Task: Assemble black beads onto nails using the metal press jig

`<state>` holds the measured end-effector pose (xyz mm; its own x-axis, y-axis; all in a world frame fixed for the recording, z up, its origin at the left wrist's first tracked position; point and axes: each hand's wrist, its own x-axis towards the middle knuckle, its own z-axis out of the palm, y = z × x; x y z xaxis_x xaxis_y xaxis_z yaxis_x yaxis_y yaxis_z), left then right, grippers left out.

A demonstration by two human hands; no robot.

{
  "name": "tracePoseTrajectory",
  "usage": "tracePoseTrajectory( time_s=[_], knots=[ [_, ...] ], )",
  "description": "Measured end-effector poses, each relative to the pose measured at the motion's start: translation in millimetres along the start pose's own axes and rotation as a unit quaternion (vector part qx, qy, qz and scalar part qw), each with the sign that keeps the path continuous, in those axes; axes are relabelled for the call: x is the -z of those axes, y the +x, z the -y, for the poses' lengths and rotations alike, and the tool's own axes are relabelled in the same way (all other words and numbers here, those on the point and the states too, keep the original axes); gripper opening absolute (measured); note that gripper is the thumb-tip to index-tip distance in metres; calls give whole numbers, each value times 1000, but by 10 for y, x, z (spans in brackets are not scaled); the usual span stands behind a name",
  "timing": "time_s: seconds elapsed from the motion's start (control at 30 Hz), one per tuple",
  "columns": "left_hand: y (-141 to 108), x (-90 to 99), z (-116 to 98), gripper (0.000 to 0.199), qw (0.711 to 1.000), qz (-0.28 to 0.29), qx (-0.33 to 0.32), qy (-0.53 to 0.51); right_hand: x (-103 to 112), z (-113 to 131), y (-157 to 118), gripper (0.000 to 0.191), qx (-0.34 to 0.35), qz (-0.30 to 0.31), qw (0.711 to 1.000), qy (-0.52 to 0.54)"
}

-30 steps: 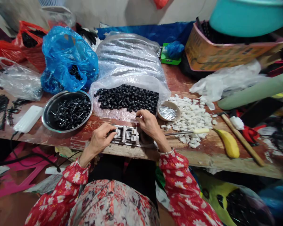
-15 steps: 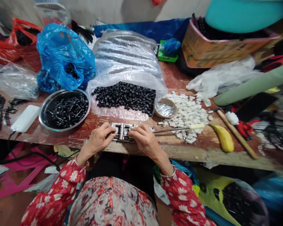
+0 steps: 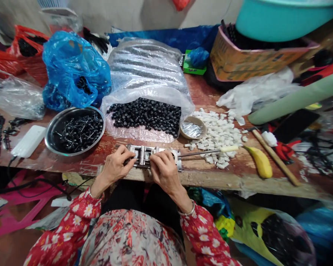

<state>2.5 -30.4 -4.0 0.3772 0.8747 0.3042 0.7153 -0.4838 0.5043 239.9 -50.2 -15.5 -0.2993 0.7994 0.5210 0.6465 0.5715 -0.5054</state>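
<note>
A metal clamping fixture (image 3: 142, 156) lies along the table's front edge. From its right end a thin rod with a cream handle (image 3: 229, 148) sticks out. My left hand (image 3: 117, 164) is closed at the fixture's left end, thumb and fingers pinched around something dark that I cannot make out. Over the right half, my right hand (image 3: 166, 170) has its fingers bent down together against the fixture; what lies under the fingertips is hidden. Behind the hands, small black round parts (image 3: 147, 116) spill from a clear plastic bag (image 3: 152, 66).
A steel bowl (image 3: 47, 137) of black parts with metal pins stands left. To the right are a small bowl of metal pins (image 3: 192, 129), a pile of white pieces (image 3: 224, 129), a banana (image 3: 260, 162) and a hammer (image 3: 277, 158). A white power bank (image 3: 29, 140) lies far left.
My right hand has shifted left along the fixture, uncovering more of its right end. My left hand stays pinched at the left end. The view has shifted slightly.
</note>
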Motion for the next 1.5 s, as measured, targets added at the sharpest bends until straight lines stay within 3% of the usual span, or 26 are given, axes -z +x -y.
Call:
tracePoseTrajectory(
  time_s=[0.13, 0.47, 0.97, 1.33, 1.5],
  knots=[
    [-9, -44, 2, 17, 1000, -15, 7, -13, -80, 1, -59, 22, 15, -62, 998, -22],
    [-22, -98, -1, 12, 998, -37, 25, -37, -173, -45, -82, 25, 21, -113, 993, -31],
    [-45, -157, 43, 13, 998, -62, 13, -27, -234, 60, -97, 24, -24, -107, 993, -49],
    [-72, -192, 73, 15, 997, -75, 8, -24, -258, 24, -120, 21, -11, -104, 992, -78],
    [-69, -192, 68, 16, 997, -79, 5, -18, -252, 46, -101, 20, -35, -119, 991, -42]
  ],
)
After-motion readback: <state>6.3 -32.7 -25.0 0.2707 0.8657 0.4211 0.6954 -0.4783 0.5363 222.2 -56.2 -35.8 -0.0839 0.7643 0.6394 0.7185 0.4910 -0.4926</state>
